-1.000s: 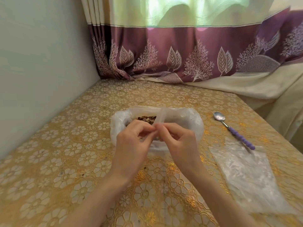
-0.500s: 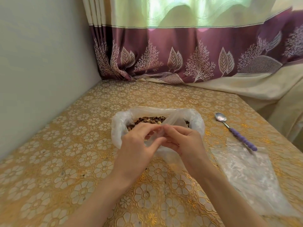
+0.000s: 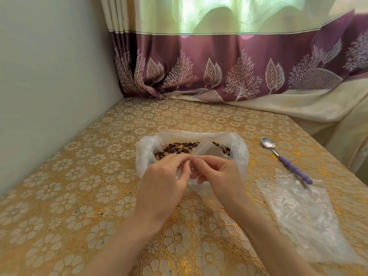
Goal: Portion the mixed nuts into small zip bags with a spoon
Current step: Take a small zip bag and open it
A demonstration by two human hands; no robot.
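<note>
Pinching a small zip bag [image 3: 207, 151] at its mouth, the left hand [image 3: 165, 182] and right hand [image 3: 217, 176] meet fingertip to fingertip just in front of the nuts [image 3: 185, 149]. Both hands have fingers curled on the bag's rim; whether the seal is parted yet cannot be told. The bag's free end stands up over the nuts, which lie in a large plastic bag [image 3: 239, 148] rolled open on the bench [image 3: 79, 186]. A spoon [image 3: 286, 160] with a purple handle lies to the right, well apart from both hands, its handle tip touching a flat heap of clear bags [image 3: 302, 212].

Risks, as judged from this arrangement:
- The thin film may slip from the pinch, since both grips sit on the rim alone.
- A hard pull could tear the seal.
- With both hands occupied, freeing one for the spoon may let the mouth fall shut.
- Nuts may spill onto the bench if the mouth gapes too little.
</note>
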